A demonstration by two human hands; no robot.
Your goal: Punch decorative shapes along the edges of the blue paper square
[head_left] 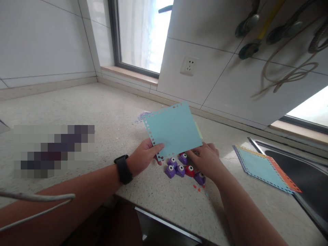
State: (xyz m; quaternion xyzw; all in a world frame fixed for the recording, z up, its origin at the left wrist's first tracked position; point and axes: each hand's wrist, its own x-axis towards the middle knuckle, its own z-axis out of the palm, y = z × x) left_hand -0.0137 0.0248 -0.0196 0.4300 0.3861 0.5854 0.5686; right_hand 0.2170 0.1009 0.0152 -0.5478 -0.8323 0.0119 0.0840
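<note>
Holding the light-blue sheet (175, 128) by its lower left corner, the left hand (143, 155) is closed on the paper, thumb flat on the upper face and fingers beneath. This grip probably serves to keep the corner steady while leaving most of the face uncovered. The sheet is over the middle of the worktop (107, 112), its far side towards the back edge and wall. It sits askew, perhaps so that its near border faces the other hand. Small cut-outs run along its left and far borders and part of the near one.

The right hand (206, 159) is at the sheet's near right corner, above the craft punches (170, 171). Its fingertips are partly hidden; whether it grips the paper, a punch or nothing cannot be told.

The punches, purple and red, stand close together between the sheet and the worktop's front edge. Such placement appears to be for easy reach by either hand. Red paper bits (199, 189) lie on the front-edge side of the group; lilac paper bits (141, 117) lie beyond the sheet's far left corner, towards the back edge.

At the worktop's right, a stack of sheets (258, 164) overlaps the rim of the sink (294, 164). It was presumably put there to be clear of the hands. Its borders are also perforated.
</note>
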